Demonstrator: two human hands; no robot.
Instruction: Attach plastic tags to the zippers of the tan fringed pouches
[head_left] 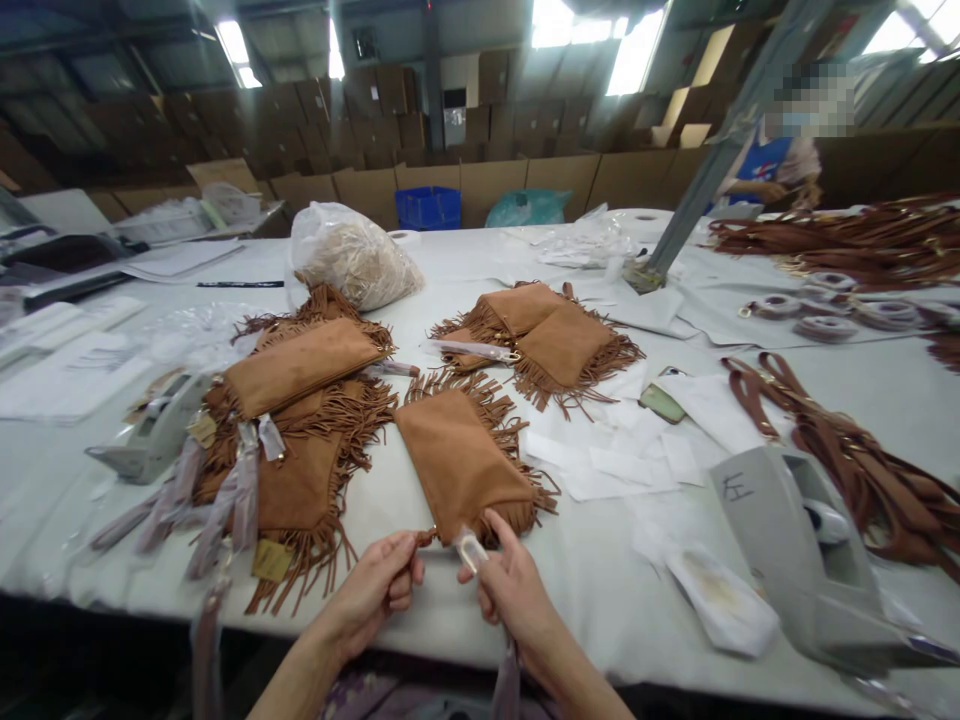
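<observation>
A tan fringed pouch (461, 465) lies flat on the white-covered table (390, 490) in front of me. At its near left corner, my left hand (386, 578) pinches a short brown braided tassel or zip pull (426, 537). Beside it, my right hand (506, 580) is closed on the metal clasp (471, 550) of a plastic-wrapped strap (508, 680), with the index finger reaching onto the pouch's near edge. The strap hangs down below the right hand, past the table edge.
Fringed pouches with wrapped straps are piled at left (300, 370); others lie behind (562, 340). Tape dispensers stand at left (154, 430) and right (802, 550). Brown straps (862, 470) lie at right. A metal post (705, 180) rises beyond, near a person (769, 165).
</observation>
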